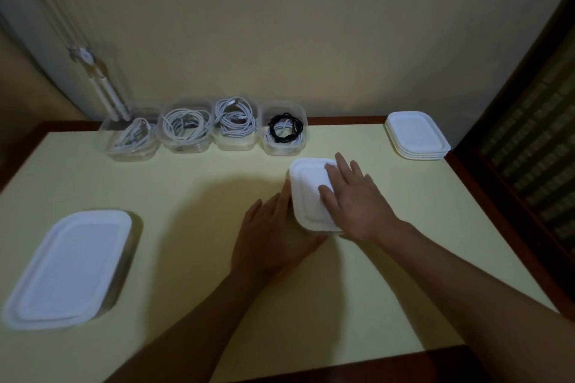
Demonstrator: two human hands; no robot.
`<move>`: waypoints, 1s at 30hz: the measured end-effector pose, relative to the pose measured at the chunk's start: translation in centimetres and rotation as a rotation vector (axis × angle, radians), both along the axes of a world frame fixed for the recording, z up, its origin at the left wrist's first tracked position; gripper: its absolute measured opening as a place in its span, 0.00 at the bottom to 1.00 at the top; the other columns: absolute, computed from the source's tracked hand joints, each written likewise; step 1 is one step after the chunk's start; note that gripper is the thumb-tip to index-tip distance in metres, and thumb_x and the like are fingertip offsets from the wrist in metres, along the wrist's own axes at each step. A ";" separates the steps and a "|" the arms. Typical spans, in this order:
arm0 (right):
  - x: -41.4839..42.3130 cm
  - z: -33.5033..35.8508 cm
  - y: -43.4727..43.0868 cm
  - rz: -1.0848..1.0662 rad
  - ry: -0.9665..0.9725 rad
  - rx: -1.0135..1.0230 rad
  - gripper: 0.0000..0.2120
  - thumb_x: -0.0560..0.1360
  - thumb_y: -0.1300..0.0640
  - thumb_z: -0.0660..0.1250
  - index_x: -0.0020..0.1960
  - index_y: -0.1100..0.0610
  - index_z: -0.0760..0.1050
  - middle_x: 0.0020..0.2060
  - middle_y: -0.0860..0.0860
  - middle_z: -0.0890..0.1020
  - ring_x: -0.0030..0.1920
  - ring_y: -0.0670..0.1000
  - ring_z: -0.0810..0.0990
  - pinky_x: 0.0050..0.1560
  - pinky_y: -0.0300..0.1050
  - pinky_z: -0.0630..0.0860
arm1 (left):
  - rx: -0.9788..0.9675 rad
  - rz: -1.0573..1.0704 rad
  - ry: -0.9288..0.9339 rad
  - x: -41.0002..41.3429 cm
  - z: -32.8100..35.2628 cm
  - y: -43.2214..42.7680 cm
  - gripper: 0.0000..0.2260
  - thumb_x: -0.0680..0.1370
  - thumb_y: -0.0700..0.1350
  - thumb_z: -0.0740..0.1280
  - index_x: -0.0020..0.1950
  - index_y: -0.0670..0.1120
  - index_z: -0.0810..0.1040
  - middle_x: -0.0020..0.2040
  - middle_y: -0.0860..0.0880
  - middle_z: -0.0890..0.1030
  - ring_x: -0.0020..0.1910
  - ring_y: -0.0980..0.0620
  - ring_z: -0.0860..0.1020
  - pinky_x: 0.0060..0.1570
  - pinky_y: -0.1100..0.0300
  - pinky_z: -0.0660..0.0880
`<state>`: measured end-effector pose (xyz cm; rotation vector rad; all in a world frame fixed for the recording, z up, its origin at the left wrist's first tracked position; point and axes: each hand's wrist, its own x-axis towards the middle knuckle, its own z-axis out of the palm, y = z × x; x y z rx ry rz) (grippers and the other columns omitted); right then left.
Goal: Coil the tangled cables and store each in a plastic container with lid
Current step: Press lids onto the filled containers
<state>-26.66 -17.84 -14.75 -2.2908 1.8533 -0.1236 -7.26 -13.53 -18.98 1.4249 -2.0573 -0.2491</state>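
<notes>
The right hand is lying flat with straight fingers on a white lid in the middle of the tabletop. It looks like it is pushing the lid down to close it. The plastic container under the lid is almost all hidden. The left hand is hugging its left side, likely so it is not sliding away while the lid is going on. So the two hands are close together, one on top and one at the side of the same box. I cannot see if a cable is inside it. Along the back edge, a row of four open containers is sitting side by side against the wall. They are holding coiled white cables, and one is also holding a black cable. They are waiting for lids, I think. A stack of white lids is sitting at the back right corner, near the edge, within reach of the right hand. A bigger closed container is resting at the front left, well apart from the hands. There is bare tabletop between the hands and the back row, so sliding the closed box away should be easy. The lid stack is the thing to watch, being so near the edge.
</notes>
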 end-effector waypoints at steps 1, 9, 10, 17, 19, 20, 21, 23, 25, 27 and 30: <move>0.0 0.0 0.0 -0.008 -0.007 0.013 0.29 0.84 0.40 0.44 0.81 0.52 0.51 0.82 0.52 0.46 0.80 0.60 0.51 0.76 0.63 0.56 | 0.022 -0.001 -0.011 0.1 0.1 0.0 0.47 0.74 0.76 0.52 0.80 0.42 0.61 0.74 0.49 0.73 0.69 0.50 0.75 0.67 0.45 0.70; 0.9 0.1 2.2 0.057 -0.111 0.044 0.32 0.83 0.38 0.43 0.82 0.52 0.50 0.82 0.50 0.46 0.78 0.56 0.59 0.72 0.57 0.65 | 0.333 0.355 0.451 -0.4 1.8 -0.4 0.21 0.85 0.61 0.52 0.62 0.57 0.82 0.53 0.48 0.85 0.50 0.48 0.80 0.49 0.57 0.73; 1.1 0.0 2.8 0.068 -0.132 0.054 0.31 0.84 0.38 0.44 0.82 0.51 0.49 0.82 0.49 0.46 0.78 0.55 0.59 0.73 0.55 0.65 | 0.355 0.386 0.472 -0.5 1.9 -0.5 0.22 0.85 0.60 0.53 0.54 0.53 0.85 0.48 0.48 0.85 0.46 0.48 0.80 0.44 0.58 0.72; 2.0 -0.1 5.4 0.025 -0.204 0.112 0.31 0.84 0.39 0.47 0.83 0.50 0.46 0.82 0.43 0.41 0.78 0.53 0.61 0.74 0.56 0.65 | 0.466 0.284 0.504 0.6 2.1 -0.7 0.22 0.85 0.53 0.56 0.45 0.43 0.84 0.44 0.43 0.85 0.47 0.42 0.82 0.50 0.50 0.76; 2.3 -0.2 5.9 -0.007 -0.213 0.116 0.31 0.84 0.39 0.47 0.83 0.49 0.46 0.82 0.43 0.41 0.77 0.55 0.63 0.74 0.56 0.64 | 0.485 0.261 0.509 0.3 2.2 0.0 0.18 0.86 0.50 0.55 0.57 0.44 0.83 0.53 0.43 0.85 0.53 0.42 0.81 0.56 0.49 0.76; 2.4 -0.3 6.1 -0.023 -0.221 0.117 0.31 0.84 0.39 0.47 0.83 0.49 0.46 0.82 0.44 0.42 0.76 0.56 0.65 0.73 0.56 0.65 | 0.496 0.247 0.528 0.2 2.2 0.6 0.17 0.86 0.50 0.55 0.63 0.46 0.81 0.58 0.44 0.83 0.57 0.42 0.80 0.59 0.49 0.74; 2.4 -0.4 6.4 -0.034 -0.235 0.128 0.31 0.84 0.39 0.47 0.83 0.48 0.46 0.82 0.47 0.45 0.75 0.57 0.67 0.73 0.56 0.65 | 0.511 0.237 0.546 0.2 2.1 1.3 0.17 0.86 0.50 0.54 0.68 0.48 0.78 0.63 0.45 0.81 0.61 0.43 0.78 0.62 0.50 0.73; 2.6 -0.3 6.6 -0.052 -0.278 0.184 0.30 0.84 0.37 0.47 0.82 0.43 0.45 0.81 0.54 0.57 0.74 0.59 0.68 0.74 0.58 0.63 | 0.535 0.227 0.542 0.3 1.8 2.7 0.19 0.86 0.51 0.53 0.77 0.52 0.68 0.70 0.45 0.77 0.67 0.43 0.75 0.67 0.51 0.69; 2.9 0.1 7.0 -0.061 -0.270 0.211 0.28 0.84 0.37 0.45 0.82 0.41 0.45 0.77 0.57 0.64 0.74 0.60 0.66 0.76 0.59 0.58 | 0.545 0.223 0.497 0.7 1.5 3.7 0.23 0.86 0.52 0.52 0.81 0.54 0.56 0.72 0.44 0.74 0.68 0.42 0.74 0.68 0.49 0.69; 3.5 0.2 7.6 -0.085 -0.231 0.209 0.27 0.84 0.39 0.44 0.82 0.42 0.46 0.76 0.57 0.66 0.74 0.59 0.65 0.76 0.58 0.56 | 0.522 0.221 0.468 0.9 1.7 4.4 0.24 0.86 0.51 0.52 0.82 0.54 0.50 0.70 0.42 0.76 0.64 0.40 0.77 0.65 0.48 0.71; 4.8 0.2 8.7 -0.129 -0.277 0.197 0.27 0.84 0.38 0.44 0.82 0.41 0.46 0.76 0.55 0.68 0.74 0.57 0.66 0.76 0.59 0.57 | 0.476 0.201 0.425 1.7 2.0 5.6 0.25 0.86 0.49 0.53 0.82 0.53 0.50 0.64 0.40 0.80 0.58 0.40 0.79 0.59 0.49 0.74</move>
